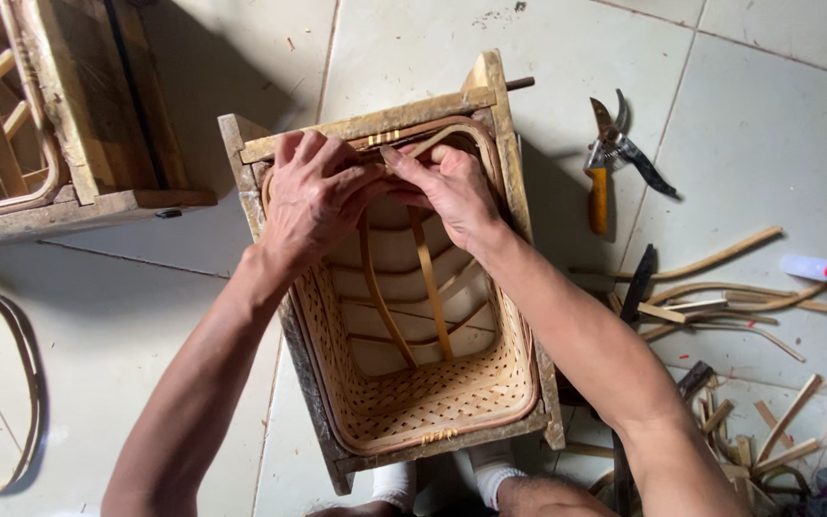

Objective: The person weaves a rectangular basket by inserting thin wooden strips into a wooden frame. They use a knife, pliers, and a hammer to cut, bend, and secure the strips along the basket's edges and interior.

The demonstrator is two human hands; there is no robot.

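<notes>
Bamboo, pale and woven, makes up the rectangular basket (413,383) that sits inside a rough wooden frame (375,123) on the tiled floor (768,124) right below me, between my knees. From my head view, both my hands meet at the far rim of the basket, close together and almost touching. My left hand (313,196) lies flat over the rim at the far left corner, fingers curled down on the brown rim strip (452,132). My right hand (452,187) pinches the same strip just beside it, thumb and fingertips closed on the thin band where it bends along the top edge. Two curved bamboo ribs (430,278) run down the inside of the basket towards its woven bottom. To my right on the floor lie pruning shears (610,158) with an orange handle, blades apart, well clear of the frame. Nearer me on that side is a scatter of cut bamboo strips (720,297), and a small white bottle with a red cap (815,268) beside them. At the upper left stands another wooden frame (88,115), and a bent hoop (26,383) lies on the floor at my left.
</notes>
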